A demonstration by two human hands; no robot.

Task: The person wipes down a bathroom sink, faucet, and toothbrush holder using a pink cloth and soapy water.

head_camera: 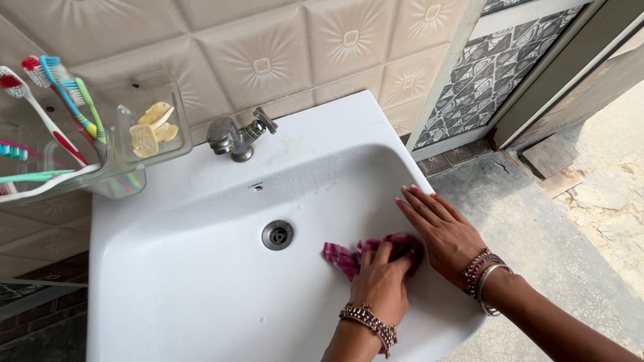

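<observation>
My left hand presses a crumpled pink checked cloth against the inside of a white wash basin, to the right of the metal drain. Its fingers are curled over the cloth, and a beaded bracelet sits on the wrist. My right hand lies flat on the basin's right inner wall, just beside the cloth, fingers stretched out and holding nothing. Several bangles circle that wrist.
A metal tap stands at the basin's back. A clear wall holder at the upper left carries several toothbrushes and yellow soap scraps. Beige tiles cover the wall, with a door frame and stone floor at the right.
</observation>
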